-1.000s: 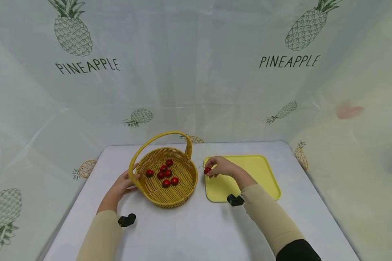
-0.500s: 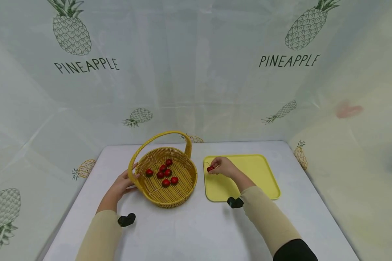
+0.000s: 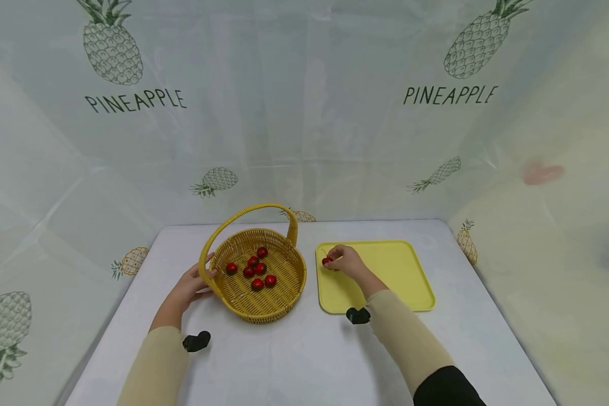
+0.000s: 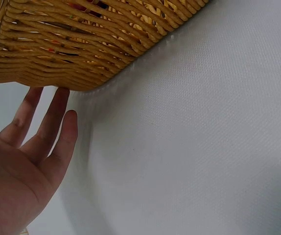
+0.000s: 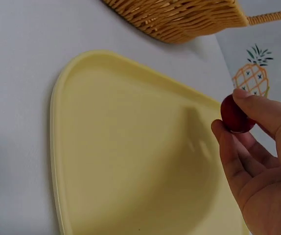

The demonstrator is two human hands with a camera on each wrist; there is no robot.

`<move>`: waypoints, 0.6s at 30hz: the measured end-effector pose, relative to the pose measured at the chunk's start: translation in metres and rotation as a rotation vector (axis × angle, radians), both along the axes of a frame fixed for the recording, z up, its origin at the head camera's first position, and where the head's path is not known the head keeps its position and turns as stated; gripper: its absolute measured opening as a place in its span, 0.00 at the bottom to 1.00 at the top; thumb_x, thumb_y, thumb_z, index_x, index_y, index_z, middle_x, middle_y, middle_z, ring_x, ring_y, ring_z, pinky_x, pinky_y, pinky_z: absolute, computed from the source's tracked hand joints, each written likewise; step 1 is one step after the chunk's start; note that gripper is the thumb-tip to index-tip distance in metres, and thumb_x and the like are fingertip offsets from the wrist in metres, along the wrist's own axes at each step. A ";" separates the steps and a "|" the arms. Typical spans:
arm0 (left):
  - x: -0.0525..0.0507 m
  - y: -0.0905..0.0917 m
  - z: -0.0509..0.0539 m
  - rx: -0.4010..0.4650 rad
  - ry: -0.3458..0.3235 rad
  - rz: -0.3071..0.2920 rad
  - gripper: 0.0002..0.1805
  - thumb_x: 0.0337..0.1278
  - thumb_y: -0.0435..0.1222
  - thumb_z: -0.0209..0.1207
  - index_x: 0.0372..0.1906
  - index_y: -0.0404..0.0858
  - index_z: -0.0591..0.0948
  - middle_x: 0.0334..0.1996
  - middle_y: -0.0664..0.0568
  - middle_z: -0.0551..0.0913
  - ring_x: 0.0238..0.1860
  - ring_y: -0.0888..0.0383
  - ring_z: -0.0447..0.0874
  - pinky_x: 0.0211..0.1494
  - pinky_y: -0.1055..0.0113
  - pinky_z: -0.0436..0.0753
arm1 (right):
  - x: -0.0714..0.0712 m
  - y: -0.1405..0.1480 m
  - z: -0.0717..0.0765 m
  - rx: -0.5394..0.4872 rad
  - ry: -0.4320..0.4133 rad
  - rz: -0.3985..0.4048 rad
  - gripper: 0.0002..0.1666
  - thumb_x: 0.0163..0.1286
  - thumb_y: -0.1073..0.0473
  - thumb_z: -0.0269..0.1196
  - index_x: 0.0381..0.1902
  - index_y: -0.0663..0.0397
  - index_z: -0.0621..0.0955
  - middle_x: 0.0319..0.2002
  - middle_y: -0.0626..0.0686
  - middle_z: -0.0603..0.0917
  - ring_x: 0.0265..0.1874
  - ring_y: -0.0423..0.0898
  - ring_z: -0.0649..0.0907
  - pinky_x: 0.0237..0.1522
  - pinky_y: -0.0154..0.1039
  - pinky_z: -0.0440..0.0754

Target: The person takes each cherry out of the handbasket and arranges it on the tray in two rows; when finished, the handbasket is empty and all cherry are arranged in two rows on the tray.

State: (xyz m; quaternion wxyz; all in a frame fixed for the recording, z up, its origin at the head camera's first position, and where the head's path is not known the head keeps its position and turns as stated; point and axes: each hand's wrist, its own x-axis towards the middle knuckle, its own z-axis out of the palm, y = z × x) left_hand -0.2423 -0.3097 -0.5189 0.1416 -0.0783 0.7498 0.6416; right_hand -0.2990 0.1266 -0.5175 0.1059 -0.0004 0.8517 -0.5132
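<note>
A yellow woven basket (image 3: 279, 303) with an arched handle stands on the left of the table, with several red cherries (image 3: 257, 284) inside. My left hand (image 3: 189, 288) holds the basket's left side near the handle's foot; its fingertips meet the lower edge of the weave (image 4: 67, 68) in the left wrist view. Between thumb and fingers, my right hand (image 3: 349, 263) pinches one dark red cherry (image 5: 235, 114), whose thin stem shows in the head view. That cherry is over the far left corner of the yellow tray (image 3: 391, 270), above its surface in the right wrist view.
The white table (image 3: 284, 366) carries basket and tray side by side, with a narrow gap between them. Behind the table hangs a pale cloth (image 3: 304, 113) printed with pineapples.
My right hand, holding the cherry, has moved slightly right from the tray's left edge to over its far left corner. The left hand and the basket have stayed put.
</note>
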 end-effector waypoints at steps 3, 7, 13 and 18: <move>0.000 -0.001 -0.001 0.003 -0.002 0.002 0.39 0.68 0.41 0.58 0.78 0.52 0.53 0.66 0.35 0.64 0.49 0.53 0.79 0.57 0.47 0.77 | -0.003 -0.001 -0.005 0.025 0.021 -0.024 0.15 0.57 0.64 0.73 0.40 0.62 0.81 0.38 0.56 0.79 0.33 0.48 0.81 0.35 0.39 0.82; -0.001 0.000 0.000 0.001 -0.009 0.005 0.39 0.68 0.41 0.58 0.78 0.52 0.53 0.67 0.35 0.64 0.49 0.53 0.79 0.58 0.46 0.76 | -0.006 -0.002 -0.011 0.052 0.038 -0.071 0.16 0.57 0.62 0.74 0.41 0.61 0.81 0.39 0.56 0.80 0.36 0.49 0.78 0.36 0.38 0.79; -0.001 0.000 0.000 -0.008 -0.004 0.007 0.39 0.68 0.41 0.58 0.78 0.52 0.53 0.67 0.34 0.64 0.50 0.52 0.79 0.57 0.46 0.77 | -0.009 -0.004 -0.017 0.055 0.048 -0.114 0.15 0.58 0.61 0.73 0.41 0.61 0.82 0.39 0.56 0.81 0.39 0.51 0.76 0.39 0.39 0.76; -0.001 0.000 -0.001 -0.015 -0.007 0.012 0.39 0.67 0.41 0.59 0.78 0.51 0.54 0.67 0.34 0.64 0.49 0.51 0.78 0.57 0.47 0.77 | -0.010 -0.006 -0.020 0.054 0.063 -0.119 0.15 0.59 0.61 0.72 0.42 0.61 0.83 0.38 0.55 0.81 0.38 0.50 0.76 0.37 0.39 0.76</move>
